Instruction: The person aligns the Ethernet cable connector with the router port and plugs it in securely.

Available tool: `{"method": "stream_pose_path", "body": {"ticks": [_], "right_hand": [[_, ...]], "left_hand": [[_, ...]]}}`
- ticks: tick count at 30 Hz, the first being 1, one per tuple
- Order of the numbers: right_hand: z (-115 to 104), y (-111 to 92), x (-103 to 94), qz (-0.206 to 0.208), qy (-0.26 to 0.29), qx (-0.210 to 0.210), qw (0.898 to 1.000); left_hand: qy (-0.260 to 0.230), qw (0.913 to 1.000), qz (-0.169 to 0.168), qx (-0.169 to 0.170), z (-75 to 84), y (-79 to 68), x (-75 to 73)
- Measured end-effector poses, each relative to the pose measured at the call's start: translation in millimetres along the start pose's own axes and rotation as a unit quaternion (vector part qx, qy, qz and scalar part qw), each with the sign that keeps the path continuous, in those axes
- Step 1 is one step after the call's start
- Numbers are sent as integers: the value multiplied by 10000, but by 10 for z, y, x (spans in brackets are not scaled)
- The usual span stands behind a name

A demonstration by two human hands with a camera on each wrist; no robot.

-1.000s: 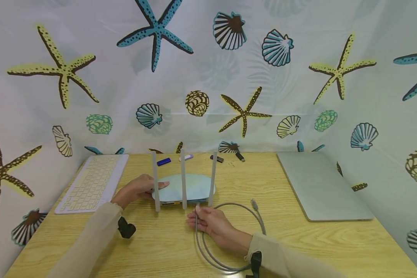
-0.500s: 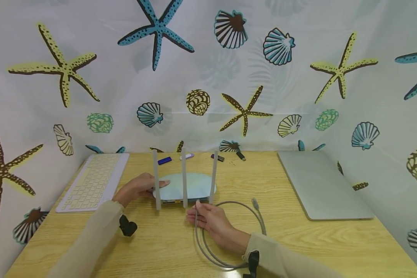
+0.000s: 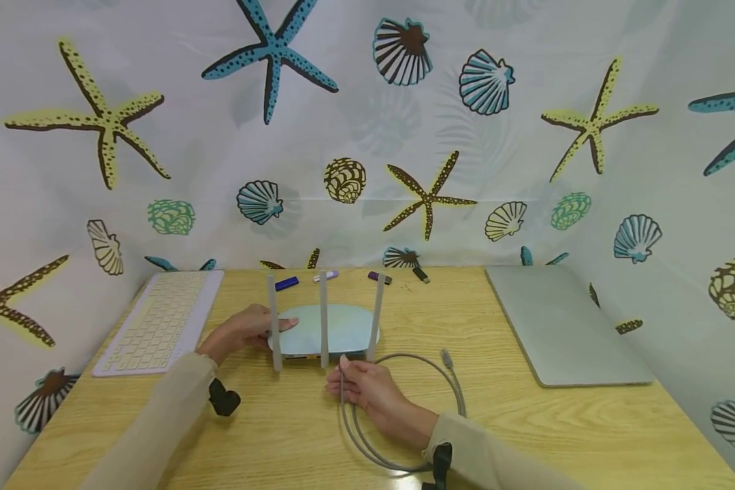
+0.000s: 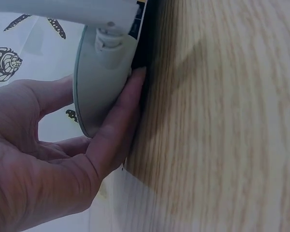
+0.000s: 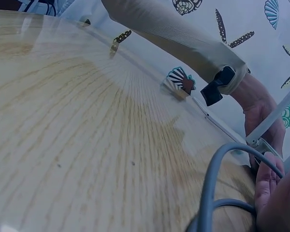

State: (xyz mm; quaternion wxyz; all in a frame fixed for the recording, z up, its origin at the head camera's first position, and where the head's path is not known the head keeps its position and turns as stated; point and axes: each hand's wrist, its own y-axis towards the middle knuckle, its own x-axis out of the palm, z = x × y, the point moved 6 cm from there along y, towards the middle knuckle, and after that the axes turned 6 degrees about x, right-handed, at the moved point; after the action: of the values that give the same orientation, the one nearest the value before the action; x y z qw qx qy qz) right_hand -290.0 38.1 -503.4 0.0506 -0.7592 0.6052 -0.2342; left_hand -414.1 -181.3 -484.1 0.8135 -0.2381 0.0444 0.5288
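Note:
A white router (image 3: 306,327) with three upright antennas stands mid-table, its row of ports facing the person. My left hand (image 3: 245,330) grips the router's left end, thumb on top; the left wrist view shows fingers of the left hand (image 4: 63,159) tucked under its body. At the router's port side, my right hand (image 3: 373,391) pinches one end of a grey network cable (image 3: 367,452); the plug itself is hidden by the fingers and the router's edge. The cable loops round the right hand to a loose plug (image 3: 446,358) lying on the table.
A white keyboard (image 3: 159,323) lies at the left and a closed silver laptop (image 3: 569,327) at the right. Along the back edge are a blue USB stick (image 3: 286,284), a white-and-purple one (image 3: 326,276), a dark one (image 3: 380,278) and a black one (image 3: 421,274). A patterned curtain hangs behind.
The router's antennas have tilted slightly, with their tips lower in the view. The right hand stays at the port side with the cable end; the head view shifts a little.

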Motion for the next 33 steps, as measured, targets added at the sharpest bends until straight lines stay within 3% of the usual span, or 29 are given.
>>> {"method": "stream_pose_path", "body": {"ticks": [7, 16, 33], "right_hand": [[-1, -5, 45, 95, 129, -161, 9997], [-34, -25, 85, 219, -89, -304, 9993], [-12, 17, 91, 412, -360, -230, 9982]], "left_hand": [[-121, 9998, -128, 40, -19, 33, 10], [-145, 9998, -128, -31, -36, 3, -17], [-134, 9996, -240, 1, -2, -15, 18]]}}
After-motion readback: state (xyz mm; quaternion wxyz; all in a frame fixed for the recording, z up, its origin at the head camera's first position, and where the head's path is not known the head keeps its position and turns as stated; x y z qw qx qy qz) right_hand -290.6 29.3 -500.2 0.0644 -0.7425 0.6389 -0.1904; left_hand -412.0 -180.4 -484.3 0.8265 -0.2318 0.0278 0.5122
